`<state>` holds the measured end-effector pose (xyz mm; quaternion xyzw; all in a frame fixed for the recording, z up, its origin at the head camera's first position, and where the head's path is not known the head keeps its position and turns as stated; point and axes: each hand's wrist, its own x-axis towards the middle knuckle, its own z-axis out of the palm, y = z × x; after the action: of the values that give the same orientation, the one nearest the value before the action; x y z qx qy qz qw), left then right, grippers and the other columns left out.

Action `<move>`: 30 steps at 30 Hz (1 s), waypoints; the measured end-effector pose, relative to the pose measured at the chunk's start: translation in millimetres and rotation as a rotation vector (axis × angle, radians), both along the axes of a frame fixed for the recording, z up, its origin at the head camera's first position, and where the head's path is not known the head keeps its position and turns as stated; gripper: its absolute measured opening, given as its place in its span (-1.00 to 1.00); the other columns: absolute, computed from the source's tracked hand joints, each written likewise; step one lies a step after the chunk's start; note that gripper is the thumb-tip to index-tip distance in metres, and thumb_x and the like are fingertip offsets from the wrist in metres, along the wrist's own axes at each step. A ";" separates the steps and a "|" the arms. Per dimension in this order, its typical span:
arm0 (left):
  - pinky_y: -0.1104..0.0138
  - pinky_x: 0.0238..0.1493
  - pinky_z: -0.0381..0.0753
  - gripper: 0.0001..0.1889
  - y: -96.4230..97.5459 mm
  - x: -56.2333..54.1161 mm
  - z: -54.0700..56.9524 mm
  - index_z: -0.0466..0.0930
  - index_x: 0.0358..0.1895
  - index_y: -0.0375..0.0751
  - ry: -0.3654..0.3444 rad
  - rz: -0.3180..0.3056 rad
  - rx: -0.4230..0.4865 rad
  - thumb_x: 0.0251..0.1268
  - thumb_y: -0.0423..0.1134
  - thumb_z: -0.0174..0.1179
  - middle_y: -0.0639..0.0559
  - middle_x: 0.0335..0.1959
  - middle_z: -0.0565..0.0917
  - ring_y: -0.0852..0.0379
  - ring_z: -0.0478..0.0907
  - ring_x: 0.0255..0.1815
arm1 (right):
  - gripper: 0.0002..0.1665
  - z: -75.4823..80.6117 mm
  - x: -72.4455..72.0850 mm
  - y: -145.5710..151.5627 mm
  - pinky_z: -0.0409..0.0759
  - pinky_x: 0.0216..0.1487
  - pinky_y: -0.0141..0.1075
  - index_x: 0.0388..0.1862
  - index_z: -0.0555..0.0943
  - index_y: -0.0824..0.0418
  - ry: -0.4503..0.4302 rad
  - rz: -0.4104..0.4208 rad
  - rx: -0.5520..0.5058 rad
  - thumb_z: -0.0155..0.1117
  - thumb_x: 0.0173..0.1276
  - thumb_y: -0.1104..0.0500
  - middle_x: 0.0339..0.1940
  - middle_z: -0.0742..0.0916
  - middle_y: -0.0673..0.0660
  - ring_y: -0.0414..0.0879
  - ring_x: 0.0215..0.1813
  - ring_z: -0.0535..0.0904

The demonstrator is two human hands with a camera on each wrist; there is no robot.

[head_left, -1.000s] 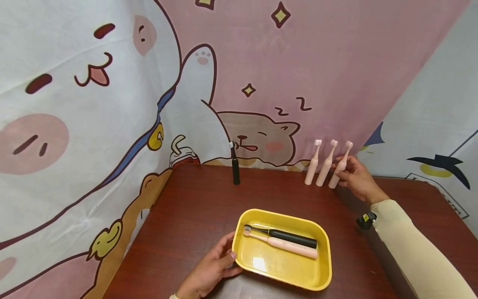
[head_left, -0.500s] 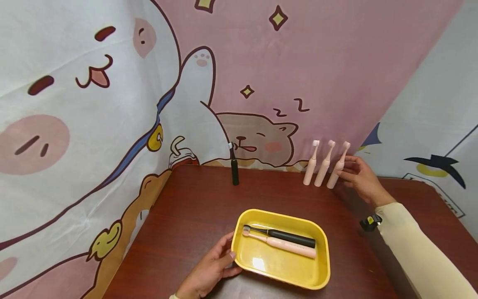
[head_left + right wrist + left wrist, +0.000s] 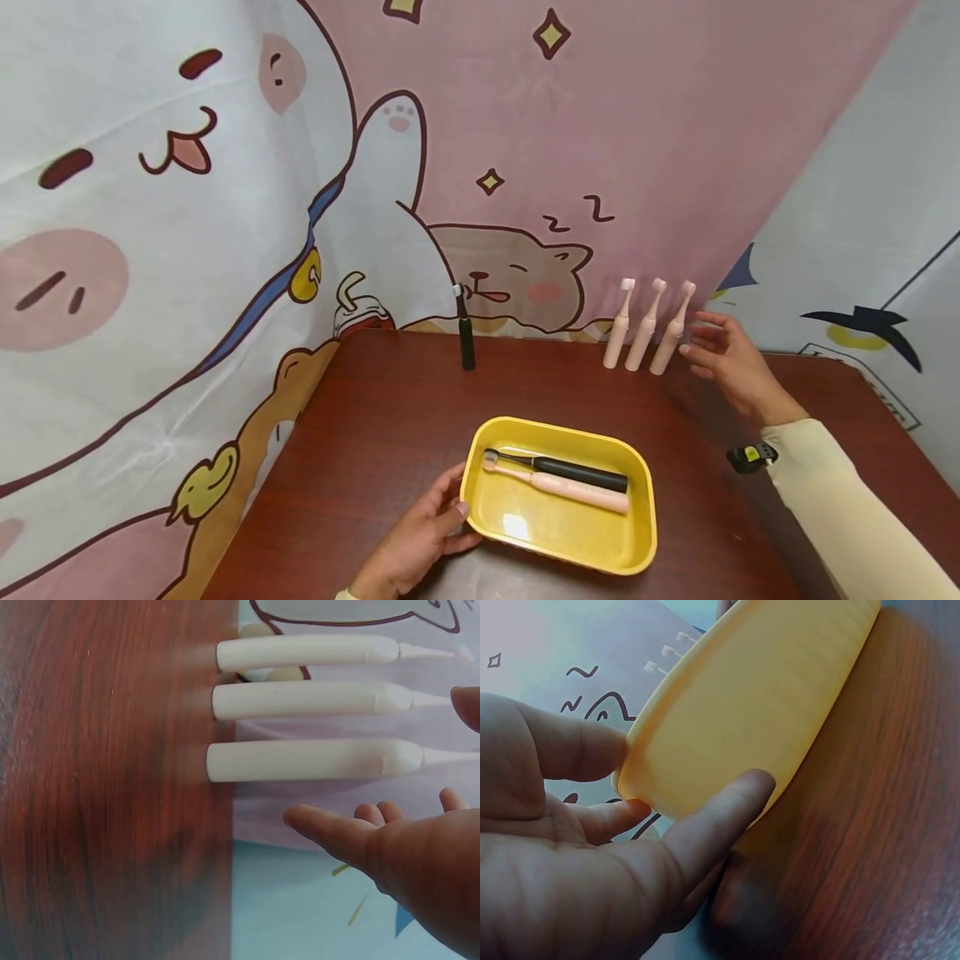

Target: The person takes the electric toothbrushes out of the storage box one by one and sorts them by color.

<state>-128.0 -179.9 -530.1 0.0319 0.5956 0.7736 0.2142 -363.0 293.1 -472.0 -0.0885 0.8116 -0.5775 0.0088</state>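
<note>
Three pink electric toothbrushes stand upright in a row at the back right: the left one (image 3: 617,337), the middle one (image 3: 642,340) and the right one (image 3: 667,343). Just right of that row is my right hand (image 3: 731,367), its fingers spread and apart from the right toothbrush (image 3: 300,760). At the front, my left hand (image 3: 420,533) grips the left corner of a yellow tray (image 3: 555,554), thumb and fingers on its outer wall (image 3: 727,712). Inside it lie a black electric toothbrush (image 3: 581,473) and a pink electric toothbrush (image 3: 581,492), side by side.
Another black electric toothbrush (image 3: 467,342) stands upright near the table's back edge, left of the pink row. A cartoon-printed cloth (image 3: 660,150) hangs directly behind the brown table (image 3: 390,417). The right wrist wears a strapped black device (image 3: 750,457).
My right hand has let go of the right pink toothbrush and drawn a little to the right, its fingers opening. The toothbrush stays standing. My left hand keeps its hold on the tray.
</note>
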 end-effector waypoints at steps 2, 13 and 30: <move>-0.02 0.25 0.66 -0.37 0.0 -0.2 0.0 -0.03 0.72 -0.15 0.003 -0.002 -0.002 0.74 -0.28 -0.07 -0.38 0.66 0.11 -0.10 0.45 0.43 | -0.05 3.4 6.2 -1.2 0.70 0.01 -0.45 0.73 -0.04 0.09 0.008 0.001 -0.005 0.29 0.60 0.07 0.62 0.19 0.47 0.25 0.50 0.31; 0.00 0.26 0.66 -0.35 0.4 1.2 1.0 -0.05 0.72 -0.15 0.014 -0.003 -0.008 0.73 -0.27 -0.06 -0.40 0.64 0.12 -0.09 0.48 0.40 | -0.11 23.2 42.5 -18.5 0.66 0.03 -0.55 0.69 0.09 0.13 0.117 0.072 0.021 0.33 0.57 0.16 0.46 0.40 0.25 -0.43 0.23 0.49; -0.06 0.30 0.63 -0.37 0.9 1.4 3.4 -0.05 0.72 -0.18 0.042 -0.008 -0.017 0.74 -0.30 -0.09 -0.43 0.62 0.13 -0.13 0.46 0.43 | -0.30 54.0 73.5 -66.7 0.68 0.10 -0.47 0.53 0.29 0.10 0.147 0.232 0.046 0.36 0.53 0.21 0.30 0.56 -0.03 -0.30 0.25 0.58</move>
<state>-126.6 -178.9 -526.7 0.0487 0.6062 0.7669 0.2047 -289.5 226.3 -417.9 -0.2236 0.8074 -0.5457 0.0182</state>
